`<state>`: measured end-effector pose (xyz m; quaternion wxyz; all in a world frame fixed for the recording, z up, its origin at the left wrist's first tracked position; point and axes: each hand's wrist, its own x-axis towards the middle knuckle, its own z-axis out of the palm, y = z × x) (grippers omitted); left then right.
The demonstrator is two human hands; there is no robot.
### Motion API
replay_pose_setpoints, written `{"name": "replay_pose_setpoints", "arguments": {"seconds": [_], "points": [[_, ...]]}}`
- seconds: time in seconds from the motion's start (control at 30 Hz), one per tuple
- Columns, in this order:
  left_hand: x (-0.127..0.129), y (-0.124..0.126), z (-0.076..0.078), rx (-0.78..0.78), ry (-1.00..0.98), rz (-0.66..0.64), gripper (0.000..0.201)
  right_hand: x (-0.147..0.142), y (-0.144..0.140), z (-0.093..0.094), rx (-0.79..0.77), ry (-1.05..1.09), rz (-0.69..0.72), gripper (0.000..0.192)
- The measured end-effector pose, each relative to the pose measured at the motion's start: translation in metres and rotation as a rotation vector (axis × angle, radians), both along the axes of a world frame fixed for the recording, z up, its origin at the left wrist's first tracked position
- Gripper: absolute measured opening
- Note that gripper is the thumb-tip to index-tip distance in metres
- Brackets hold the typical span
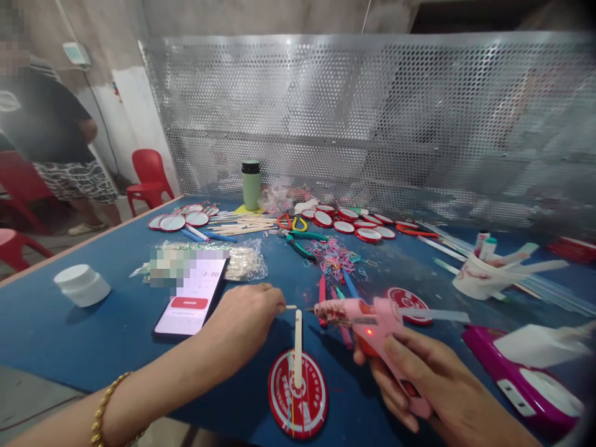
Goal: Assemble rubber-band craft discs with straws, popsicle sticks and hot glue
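My left hand (254, 313) pinches a short pale wooden stick (290, 307) between thumb and fingertips. In my right hand (414, 372) is a pink hot glue gun (354, 313), gripped by its handle, with a red light lit on its side. A clear glue stick (447, 315) sticks out of its back. The nozzle points left, close to the short stick's end; I cannot tell whether they touch. Below them lies a round red disc (314, 400) with white print and thin coloured bands across it. A flat craft stick (298, 354) reaches from its middle toward the nozzle.
A phone (190, 304) and white jar (82, 285) lie left. Behind are pliers (300, 245), rubber bands (335, 257), red-rimmed discs (347, 214) and a green bottle (251, 186). A cup of pens (475, 276) and purple device (521, 379) stand right. Someone (56, 118) stands far left.
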<state>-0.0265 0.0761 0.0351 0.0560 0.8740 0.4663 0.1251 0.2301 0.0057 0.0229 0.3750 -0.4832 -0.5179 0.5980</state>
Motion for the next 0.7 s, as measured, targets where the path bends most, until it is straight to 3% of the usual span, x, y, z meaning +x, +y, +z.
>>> {"name": "replay_pose_setpoints", "arguments": {"seconds": [0.17, 0.43, 0.7], "points": [[-0.002, 0.004, -0.003, 0.039, -0.018, 0.008, 0.024, 0.003, 0.004, -0.007, -0.007, 0.027, 0.006, 0.042], [-0.007, -0.003, -0.004, 0.063, -0.014, 0.035, 0.028, -0.001, 0.002, 0.002, -0.131, 0.109, -0.022, 0.043], [-0.010, -0.006, -0.004, 0.109, 0.017, -0.020, 0.022, 0.000, 0.006, -0.002, -0.143, 0.105, -0.026, 0.044]]}}
